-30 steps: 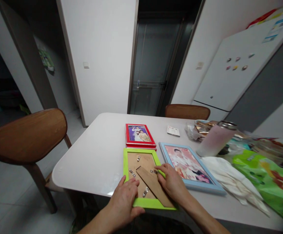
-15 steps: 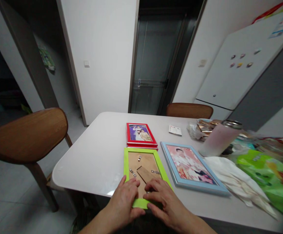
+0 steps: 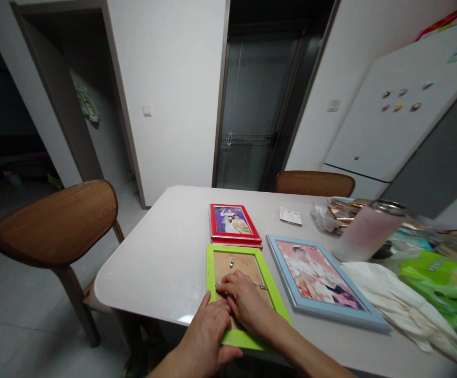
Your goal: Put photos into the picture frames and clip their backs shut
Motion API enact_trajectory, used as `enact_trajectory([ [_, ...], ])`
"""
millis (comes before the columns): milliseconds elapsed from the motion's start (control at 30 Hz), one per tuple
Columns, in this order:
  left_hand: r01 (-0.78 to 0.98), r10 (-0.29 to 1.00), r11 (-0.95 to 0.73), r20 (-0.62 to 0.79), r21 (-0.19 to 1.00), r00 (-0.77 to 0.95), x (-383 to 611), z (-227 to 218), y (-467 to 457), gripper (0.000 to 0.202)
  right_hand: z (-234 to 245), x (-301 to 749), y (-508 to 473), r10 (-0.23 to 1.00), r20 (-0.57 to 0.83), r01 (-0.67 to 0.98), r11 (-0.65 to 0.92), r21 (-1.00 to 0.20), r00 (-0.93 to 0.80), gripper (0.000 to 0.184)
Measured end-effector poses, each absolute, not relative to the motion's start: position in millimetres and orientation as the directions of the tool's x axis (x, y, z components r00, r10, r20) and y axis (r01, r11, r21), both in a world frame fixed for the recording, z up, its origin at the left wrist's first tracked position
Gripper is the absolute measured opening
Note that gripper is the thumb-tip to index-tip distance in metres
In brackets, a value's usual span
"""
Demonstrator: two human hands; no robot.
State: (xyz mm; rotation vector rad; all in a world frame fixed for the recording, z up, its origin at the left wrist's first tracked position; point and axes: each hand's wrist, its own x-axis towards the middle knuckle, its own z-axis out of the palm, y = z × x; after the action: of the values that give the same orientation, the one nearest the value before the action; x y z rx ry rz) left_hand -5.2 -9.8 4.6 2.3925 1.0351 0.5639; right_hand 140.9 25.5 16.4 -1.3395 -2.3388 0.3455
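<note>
A lime-green picture frame [image 3: 210, 268] lies face down at the table's near edge, its brown backing board [image 3: 247, 261] upward. Metal clips sit around the backing; one clip [image 3: 232, 262] is on the far side, and another clip [image 3: 262, 286] is on the right. My left hand [image 3: 208, 331] holds the frame's near left corner, thumb at the near edge and fingers over the backing. Reaching across to the left side, my right hand [image 3: 246, 299] has its bent fingertips on the left clip [image 3: 216, 285], mostly covering it. The stand flap is hidden under this hand.
Beyond the green frame lie stacked red frames [image 3: 256, 231] with a photo on top. To the right are a blue frame [image 3: 301, 302], a white cloth [image 3: 393, 294], a pink bottle [image 3: 370, 231] and a green package [image 3: 440, 283]. A small card [image 3: 290, 216] lies farther back.
My right hand has moved from the frame's near right part to the left clip, covering the stand flap. My left hand stays at the near left corner. The view has shifted slightly.
</note>
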Motion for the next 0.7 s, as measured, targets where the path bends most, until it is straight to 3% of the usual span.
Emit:
enact_trajectory([
  [100, 0.56, 0.758, -0.6, 0.181, 0.572, 0.627, -5.0, 5.0, -9.6, 0.033, 15.5, 139.5, 25.8, 0.892, 0.242, 0.763, 0.453, -0.461, -0.383, 0.024],
  [333, 0.537, 0.736, -0.625, 0.199, 0.566, 0.647, -4.6, 3.7, -7.9, 0.037, 15.1, 144.1, 38.1, 0.891, 0.215, 0.782, 0.454, -0.427, -0.4, 0.024],
  [467, 0.543, 0.723, -0.635, 0.176, 0.549, 0.668, -5.6, 2.7, -7.2, 0.036, 12.8, 159.2, 61.6, 0.929, 0.263, 0.83, 0.354, -0.431, -0.26, 0.022],
  [700, 0.538, 0.728, -0.63, 0.186, 0.56, 0.659, -5.0, -1.2, -4.9, 0.043, 8.7, 165.1, 100.4, 0.961, 0.231, 0.864, 0.24, -0.443, -0.149, 0.017],
])
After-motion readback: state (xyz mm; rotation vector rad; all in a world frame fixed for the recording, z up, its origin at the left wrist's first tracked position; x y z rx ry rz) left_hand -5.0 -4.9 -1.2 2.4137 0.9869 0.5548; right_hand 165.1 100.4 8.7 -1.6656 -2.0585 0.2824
